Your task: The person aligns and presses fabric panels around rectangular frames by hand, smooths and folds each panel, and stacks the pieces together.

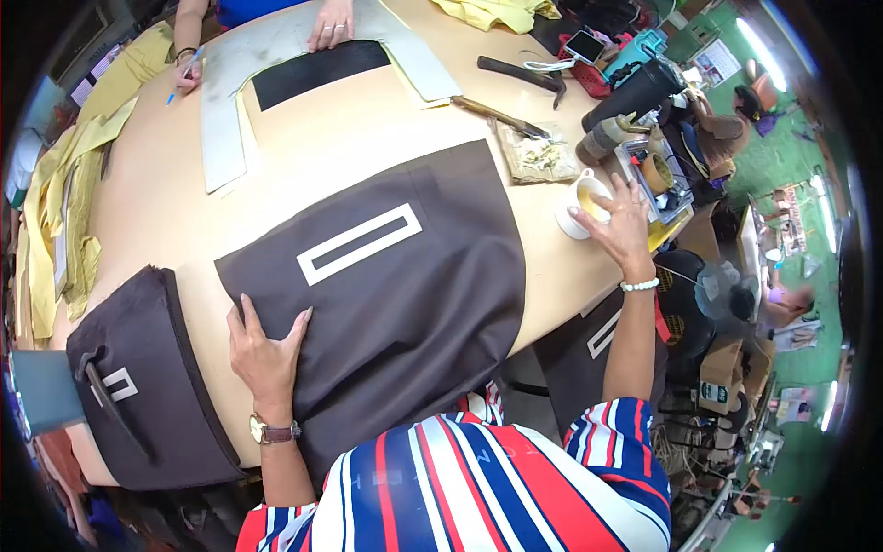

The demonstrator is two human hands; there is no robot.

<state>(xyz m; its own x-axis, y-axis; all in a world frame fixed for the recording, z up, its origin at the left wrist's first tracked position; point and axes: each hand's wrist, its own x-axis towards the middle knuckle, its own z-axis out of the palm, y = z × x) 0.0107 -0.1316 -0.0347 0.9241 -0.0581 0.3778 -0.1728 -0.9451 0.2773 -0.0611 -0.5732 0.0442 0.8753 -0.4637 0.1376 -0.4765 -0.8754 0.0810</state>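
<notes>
My left hand [265, 354] rests with its fingers apart on a dark brown sheet of material [414, 294], near its left edge. A pale rectangular frame-shaped strip [361, 243] lies on that sheet. My right hand [624, 225] is at a white cup [572, 225] with a handle and something yellowish inside. The thumb is at the cup's near side and the index finger reaches over the rim; the other fingers stretch out beyond. Part of the cup is hidden by the hand.
Across the table [313, 156], another person's hands rest by a pale U-shaped template [223, 138], one holding a pen [184, 75]. A hammer [524, 75] and a brush [501, 117] lie at the back right. Stacked dark pieces [147, 350] sit at the left under another hammer [110, 405].
</notes>
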